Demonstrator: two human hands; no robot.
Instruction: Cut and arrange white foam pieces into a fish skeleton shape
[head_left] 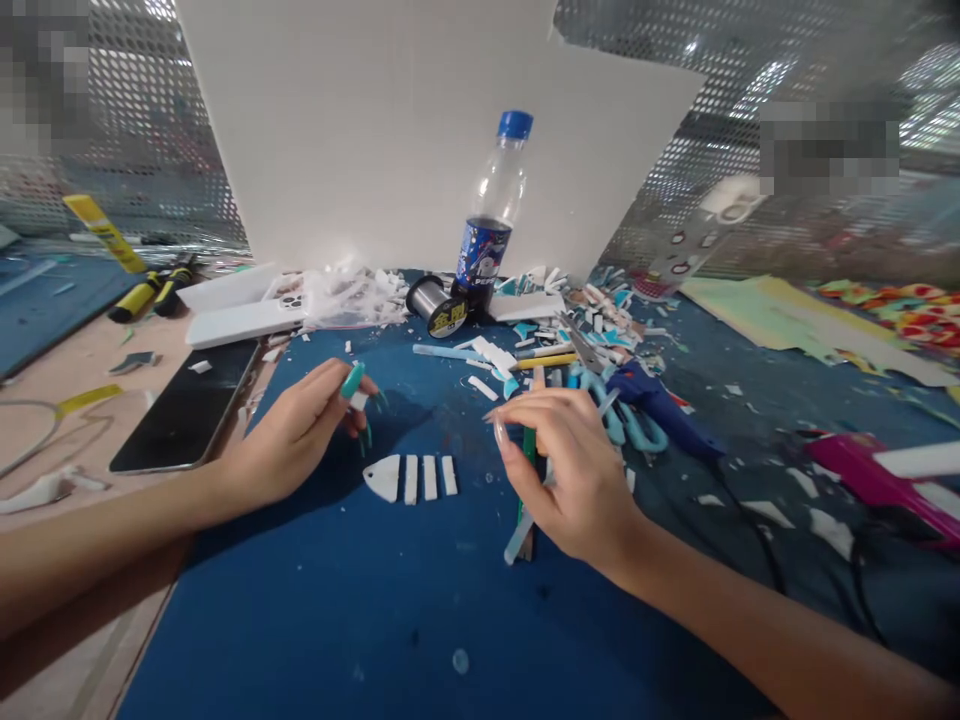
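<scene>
My left hand [300, 425], with long green nails, pinches a small white foam piece [359, 401] between thumb and fingers above the blue mat [330, 620]. Below and between my hands, a white fish-head-shaped piece [383, 478] lies in a row with three short white strips [430, 478], small gaps between them. My right hand [566, 465] is closed in a pinch to the right of the row. Anything between its fingertips is too small to make out. Under that hand lie a clear glue stick [519, 538] and a green stick [529, 443], partly covered.
Behind stand a Pepsi bottle [484, 250] and a spool of line [436, 305]. Foam scraps [600, 310], blue-handled scissors [645, 432] and a blue glue gun [667, 410] lie to the right. A phone [187, 410] rests at left; a magenta tool [885, 480] is far right.
</scene>
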